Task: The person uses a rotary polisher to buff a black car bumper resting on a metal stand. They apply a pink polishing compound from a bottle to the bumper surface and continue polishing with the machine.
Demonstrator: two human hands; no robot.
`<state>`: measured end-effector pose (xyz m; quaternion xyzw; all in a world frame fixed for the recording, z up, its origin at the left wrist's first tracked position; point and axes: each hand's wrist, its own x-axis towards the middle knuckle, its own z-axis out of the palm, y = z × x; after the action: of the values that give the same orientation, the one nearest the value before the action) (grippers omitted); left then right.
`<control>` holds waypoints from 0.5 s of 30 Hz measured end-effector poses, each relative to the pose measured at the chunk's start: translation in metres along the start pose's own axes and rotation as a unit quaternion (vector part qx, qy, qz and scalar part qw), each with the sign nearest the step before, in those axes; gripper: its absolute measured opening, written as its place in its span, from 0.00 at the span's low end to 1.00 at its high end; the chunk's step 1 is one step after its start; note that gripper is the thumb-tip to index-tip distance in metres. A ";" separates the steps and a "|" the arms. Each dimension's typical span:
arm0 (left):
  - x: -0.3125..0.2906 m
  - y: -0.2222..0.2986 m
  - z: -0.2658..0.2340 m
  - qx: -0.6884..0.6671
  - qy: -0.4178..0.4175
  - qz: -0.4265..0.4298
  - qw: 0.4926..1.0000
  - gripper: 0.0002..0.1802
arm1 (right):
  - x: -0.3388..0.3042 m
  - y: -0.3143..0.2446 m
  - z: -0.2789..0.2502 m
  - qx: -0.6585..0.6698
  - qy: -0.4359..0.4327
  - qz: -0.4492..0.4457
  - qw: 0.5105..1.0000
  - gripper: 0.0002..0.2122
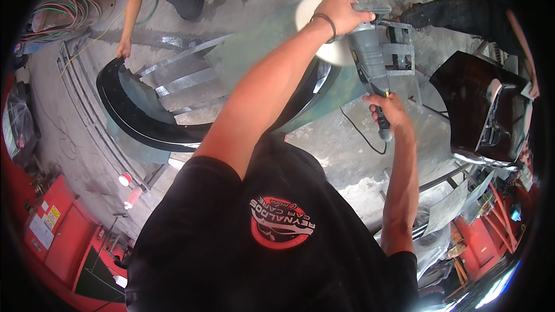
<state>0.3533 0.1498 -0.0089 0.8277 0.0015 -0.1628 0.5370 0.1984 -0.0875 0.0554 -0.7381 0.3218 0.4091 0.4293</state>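
Both my hands hold a grey and black power polisher (369, 52) with a round white pad (309, 14). My left hand (341, 14) is closed at its front handle; a dark band circles that wrist. Lower down, my right hand (388, 110) wraps round the rear grip, from which a black cord (367, 138) hangs. The pad looks blurred and lies over the far right end of a glossy black curved trim piece (124, 112). Part of that piece is hidden behind my left arm. A co-worker's hand (124, 48) holds its left end.
Beneath the trim is a metal frame stand (185, 84) with a greenish sheet (248, 46). A dark red car panel (468, 104) is at the right, with another person's hand (533, 89) beside it. Coiled hoses (63, 14) lie far left; a red cabinet (60, 225) stands lower left.
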 end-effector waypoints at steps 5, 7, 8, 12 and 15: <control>-0.085 0.000 0.027 -0.017 -0.013 0.009 1.000 0.32 | -0.036 0.082 0.027 0.005 0.015 -0.002 1.000 0.12; -0.121 -0.010 0.044 -0.004 -0.013 0.017 1.000 0.30 | -0.053 0.118 0.041 0.007 0.020 -0.009 1.000 0.12; -0.141 -0.012 0.051 0.006 -0.021 0.014 1.000 0.28 | -0.061 0.138 0.050 0.012 0.021 -0.013 1.000 0.12; -0.237 -0.028 0.066 0.017 0.007 0.022 1.000 0.25 | -0.093 0.217 0.092 0.012 0.027 -0.021 0.999 0.12; -0.306 -0.043 0.069 0.010 0.002 0.011 1.000 0.23 | -0.109 0.278 0.133 0.034 0.010 -0.018 0.999 0.12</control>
<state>0.0370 0.1596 0.0103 0.8332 -0.0082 -0.1550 0.5307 -0.1246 -0.0728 0.0087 -0.7330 0.3263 0.3825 0.4581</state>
